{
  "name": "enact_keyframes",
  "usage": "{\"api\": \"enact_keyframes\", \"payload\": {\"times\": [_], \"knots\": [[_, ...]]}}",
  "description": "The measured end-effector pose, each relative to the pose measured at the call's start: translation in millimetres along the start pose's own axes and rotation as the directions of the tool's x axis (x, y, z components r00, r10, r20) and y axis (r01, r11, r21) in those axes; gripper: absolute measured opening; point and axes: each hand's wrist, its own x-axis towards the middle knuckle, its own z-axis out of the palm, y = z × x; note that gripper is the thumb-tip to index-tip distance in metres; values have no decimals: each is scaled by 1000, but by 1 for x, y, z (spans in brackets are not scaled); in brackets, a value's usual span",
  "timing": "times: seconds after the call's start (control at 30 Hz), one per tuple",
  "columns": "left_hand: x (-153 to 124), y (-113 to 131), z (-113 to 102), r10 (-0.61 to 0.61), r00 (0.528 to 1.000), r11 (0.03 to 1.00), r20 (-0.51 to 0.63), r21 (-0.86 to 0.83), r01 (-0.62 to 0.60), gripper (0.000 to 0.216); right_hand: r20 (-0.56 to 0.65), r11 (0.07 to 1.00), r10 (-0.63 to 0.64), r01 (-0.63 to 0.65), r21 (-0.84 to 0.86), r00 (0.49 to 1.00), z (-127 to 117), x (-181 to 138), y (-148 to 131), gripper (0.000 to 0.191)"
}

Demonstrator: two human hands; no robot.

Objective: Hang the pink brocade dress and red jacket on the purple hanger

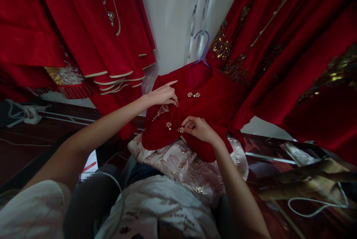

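Note:
A red jacket (214,101) lies over my lap, its collar still on a purple hanger (205,51). Pearl-and-gold fasteners run down its front; the upper fastener (193,95) is joined across the opening. My left hand (165,94) pinches at the jacket front by a small beaded ornament (177,105), index finger stretched out. Exactly what sits between its fingertips is hidden. Lower down, my right hand (197,128) has its fingertips closed on a pearl fastener (180,130). The matching pearl piece (169,125) lies on the other front edge, apart from it. A beaded tassel ornament (161,111) hangs near my left hand.
Red garments (119,45) hang at the left, and red gowns with gold embroidery (279,45) at the right. Pale brocade fabric (173,161) lies under the jacket. A phone (90,162) with a white cable rests by my left leg. Metal rack bars (270,158) cross near the floor.

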Motion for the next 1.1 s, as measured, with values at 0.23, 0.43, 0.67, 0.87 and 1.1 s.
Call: {"api": "enact_keyframes", "payload": {"times": [0.23, 0.43, 0.67, 0.87, 1.1], "knots": [[25, 28, -1, -99, 966, 994, -238, 13, 105, 26, 156, 999, 19, -26, 44, 988, -12, -8, -3, 13], [59, 35, 11, -130, 948, 986, -291, 65, 156, 24, 223, 998, 24, -35, 50, 974, -29, -18, -6, 15], [65, 31, 10, -64, 955, 996, -290, 40, 79, 18, 210, 994, 90, -101, 42, 973, -35, -20, -4, 20], [67, 27, 18, -9, 944, 979, -330, 191, 77, 21, 162, 998, 63, -60, -24, 985, -38, -21, -3, 26], [68, 21, 11, -21, 953, 995, -303, 84, 49, 14, 138, 997, 71, -69, -16, 988, -45, -24, 2, 29]]}}
